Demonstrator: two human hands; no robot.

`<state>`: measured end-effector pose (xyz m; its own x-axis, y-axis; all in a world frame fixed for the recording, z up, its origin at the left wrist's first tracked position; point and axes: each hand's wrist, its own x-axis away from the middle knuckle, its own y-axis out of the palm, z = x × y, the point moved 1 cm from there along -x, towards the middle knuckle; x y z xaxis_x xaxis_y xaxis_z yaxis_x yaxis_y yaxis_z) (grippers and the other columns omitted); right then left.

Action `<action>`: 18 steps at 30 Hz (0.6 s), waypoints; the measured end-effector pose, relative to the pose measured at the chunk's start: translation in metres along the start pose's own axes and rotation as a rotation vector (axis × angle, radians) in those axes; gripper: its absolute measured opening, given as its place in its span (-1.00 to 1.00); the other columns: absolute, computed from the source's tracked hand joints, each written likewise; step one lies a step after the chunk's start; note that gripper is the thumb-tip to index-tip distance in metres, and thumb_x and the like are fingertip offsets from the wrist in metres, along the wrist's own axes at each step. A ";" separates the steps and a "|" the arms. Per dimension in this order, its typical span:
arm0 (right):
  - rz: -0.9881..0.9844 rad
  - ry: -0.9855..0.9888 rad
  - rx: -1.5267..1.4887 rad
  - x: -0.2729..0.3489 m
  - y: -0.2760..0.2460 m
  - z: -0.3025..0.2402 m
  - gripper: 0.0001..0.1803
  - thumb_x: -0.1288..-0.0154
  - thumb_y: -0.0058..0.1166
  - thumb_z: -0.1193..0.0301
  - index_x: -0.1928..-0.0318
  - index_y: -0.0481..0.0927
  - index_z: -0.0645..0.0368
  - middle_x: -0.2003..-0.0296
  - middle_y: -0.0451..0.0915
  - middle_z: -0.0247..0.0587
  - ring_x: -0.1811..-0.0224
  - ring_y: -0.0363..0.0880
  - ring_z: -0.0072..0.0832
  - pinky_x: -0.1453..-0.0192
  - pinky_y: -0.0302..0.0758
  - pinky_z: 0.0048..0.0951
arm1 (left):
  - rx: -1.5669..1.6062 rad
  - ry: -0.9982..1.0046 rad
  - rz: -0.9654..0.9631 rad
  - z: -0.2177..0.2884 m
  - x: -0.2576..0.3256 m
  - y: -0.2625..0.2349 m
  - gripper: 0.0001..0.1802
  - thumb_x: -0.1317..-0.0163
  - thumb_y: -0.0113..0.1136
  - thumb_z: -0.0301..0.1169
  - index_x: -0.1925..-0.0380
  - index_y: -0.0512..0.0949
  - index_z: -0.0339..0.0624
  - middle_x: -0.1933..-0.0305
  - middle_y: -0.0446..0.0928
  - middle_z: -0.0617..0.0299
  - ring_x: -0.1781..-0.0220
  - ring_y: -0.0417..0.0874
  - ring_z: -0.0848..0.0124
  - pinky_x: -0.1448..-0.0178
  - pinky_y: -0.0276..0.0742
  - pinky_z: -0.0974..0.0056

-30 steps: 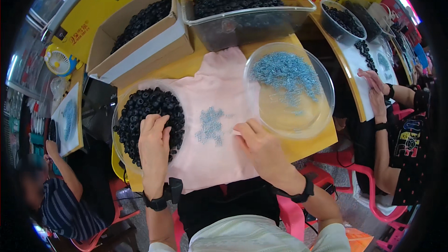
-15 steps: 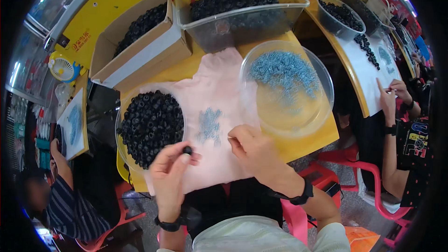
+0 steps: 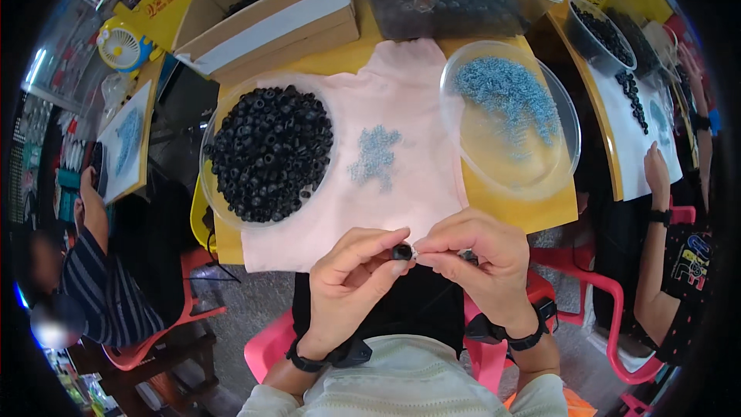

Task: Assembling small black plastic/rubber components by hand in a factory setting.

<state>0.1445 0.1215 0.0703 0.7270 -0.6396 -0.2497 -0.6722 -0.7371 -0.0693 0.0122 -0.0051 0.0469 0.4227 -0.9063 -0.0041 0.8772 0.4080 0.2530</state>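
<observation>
Two hands meet: the small black rubber ring, pinched by left-hand fingers, could be dropped if right-hand fingers, pressed on a tiny pale piece, slip

Both hands raised before chest, left hand and right hand fingertips pinched together.

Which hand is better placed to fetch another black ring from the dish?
Probably left: the left hand sits nearer the dish of black rings, which lies on its side.
</observation>
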 end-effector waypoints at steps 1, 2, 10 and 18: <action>-0.011 -0.029 0.060 0.001 0.002 -0.001 -0.82 -0.10 0.31 0.64 0.24 0.68 0.25 0.33 0.64 -0.18 0.37 0.65 -0.54 0.35 0.54 -0.59 | -0.028 0.019 0.009 0.003 0.002 0.002 -0.62 -0.24 0.14 -0.75 -0.08 0.52 -0.39 -0.02 0.48 0.12 0.02 0.63 0.43 -0.09 0.58 0.39; -0.022 -0.058 0.120 0.002 0.004 -0.002 -0.81 -0.09 0.32 0.64 0.24 0.69 0.25 0.33 0.64 -0.19 0.38 0.64 -0.54 0.36 0.54 -0.58 | -0.057 0.038 0.018 0.004 0.004 0.003 -0.62 -0.23 0.16 -0.74 -0.08 0.52 -0.40 -0.02 0.49 0.12 0.02 0.62 0.43 -0.09 0.58 0.40; -0.099 -0.086 0.284 0.013 0.019 -0.011 -0.76 -0.04 0.37 0.60 0.22 0.71 0.15 0.37 0.59 -0.28 0.41 0.59 -0.56 0.39 0.47 -0.60 | -0.013 0.036 -0.055 0.001 0.019 -0.013 -0.64 -0.21 0.20 -0.72 -0.03 0.59 -0.35 -0.01 0.54 0.08 0.02 0.62 0.45 -0.06 0.59 0.41; -0.271 0.499 -0.386 0.001 0.029 0.007 -0.74 -0.14 0.36 0.51 0.14 0.65 0.22 0.39 0.52 -0.45 0.33 0.54 -0.66 0.29 0.36 -0.68 | 0.330 -0.218 -0.149 -0.006 0.019 -0.035 -0.68 -0.14 0.26 -0.71 0.06 0.64 -0.36 0.00 0.57 0.03 0.04 0.62 0.38 -0.01 0.57 0.36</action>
<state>0.1246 0.1007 0.0616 0.9022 -0.3770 0.2095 -0.4266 -0.8512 0.3057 -0.0086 -0.0362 0.0320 0.2071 -0.9694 0.1320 0.7905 0.2453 0.5612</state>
